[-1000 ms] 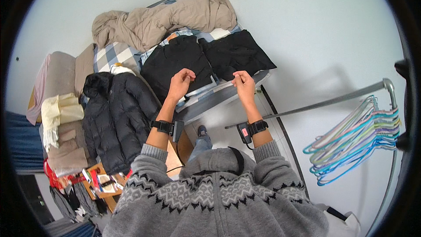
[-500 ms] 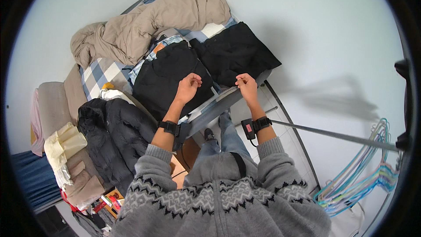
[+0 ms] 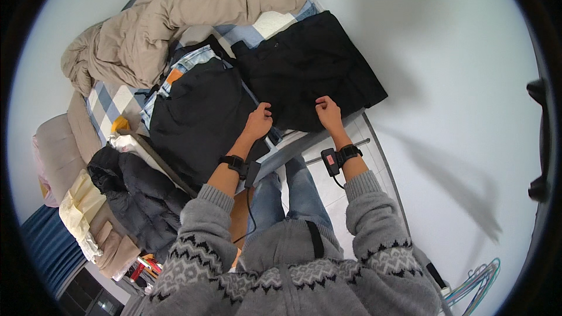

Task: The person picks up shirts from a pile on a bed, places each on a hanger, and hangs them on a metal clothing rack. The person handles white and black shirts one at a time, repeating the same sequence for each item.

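Black folded trousers [image 3: 313, 67] lie flat on the bed's right corner, a small button near their far edge. My left hand [image 3: 259, 122] is at their near left side, fingers curled in. Over their near edge is my right hand [image 3: 329, 113], its fingers also bent together. Whether either hand pinches the cloth is hidden. Left of the trousers a black garment [image 3: 196, 117] is spread over light blue jeans [image 3: 196, 58] with an orange-brown patch.
A beige quilt [image 3: 193, 6] is bunched on the checked bed sheet [image 3: 108, 102]. To the left are a black puffer jacket [image 3: 137, 184] and a cream cloth [image 3: 79, 202]. Pastel hangers [image 3: 477, 284] hang low by the right wall [image 3: 433, 70].
My view has moved nearer the bed and the trousers look larger. My hands now overlap the trousers' near part. The hangers have slid down toward the lower right.
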A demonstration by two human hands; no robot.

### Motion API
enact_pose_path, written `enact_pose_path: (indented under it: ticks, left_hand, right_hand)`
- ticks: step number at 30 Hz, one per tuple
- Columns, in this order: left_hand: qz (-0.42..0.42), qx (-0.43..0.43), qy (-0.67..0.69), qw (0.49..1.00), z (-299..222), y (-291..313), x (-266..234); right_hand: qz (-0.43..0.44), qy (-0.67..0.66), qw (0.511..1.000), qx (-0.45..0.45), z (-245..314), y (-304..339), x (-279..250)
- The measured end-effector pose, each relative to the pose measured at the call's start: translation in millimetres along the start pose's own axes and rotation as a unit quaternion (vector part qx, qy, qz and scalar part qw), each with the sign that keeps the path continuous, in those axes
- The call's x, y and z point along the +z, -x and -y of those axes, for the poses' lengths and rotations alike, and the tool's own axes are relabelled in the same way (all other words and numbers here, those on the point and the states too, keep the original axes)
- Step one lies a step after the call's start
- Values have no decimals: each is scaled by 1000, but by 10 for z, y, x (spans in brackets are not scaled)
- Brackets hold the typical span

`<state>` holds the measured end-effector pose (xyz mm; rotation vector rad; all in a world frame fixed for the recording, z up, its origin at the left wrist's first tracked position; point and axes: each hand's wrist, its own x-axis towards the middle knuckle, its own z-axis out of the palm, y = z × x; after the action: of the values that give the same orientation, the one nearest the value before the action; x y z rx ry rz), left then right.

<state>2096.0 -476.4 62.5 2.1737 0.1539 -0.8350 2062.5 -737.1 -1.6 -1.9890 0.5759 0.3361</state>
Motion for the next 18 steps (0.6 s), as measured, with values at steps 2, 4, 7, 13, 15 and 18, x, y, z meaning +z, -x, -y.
enact_pose_path:
  ticks: [2, 4, 7, 13, 15, 18]
  left_hand:
    - [-1, -8, -14, 1000, 76, -194, 121]
    - [0, -22, -39, 999, 142, -439, 183]
    - [27, -49, -39, 998, 222, -802, 267]
    - [31, -77, -113, 990, 391, -1357, 381]
    - [54, -86, -122, 987, 425, -1429, 412]
    - [102, -124, -88, 983, 408, -1487, 442]
  right_hand:
    - [12, 9, 1000, -21, -125, -213, 43]
    - [22, 15, 1000, -15, -178, -398, 115]
    - [41, 17, 999, 1, -186, -659, 171]
    - [97, 83, 991, 42, -232, -1115, 286]
    - [107, 142, 983, 50, -298, -1185, 325]
    - [94, 143, 984, 40, -371, -1163, 349]
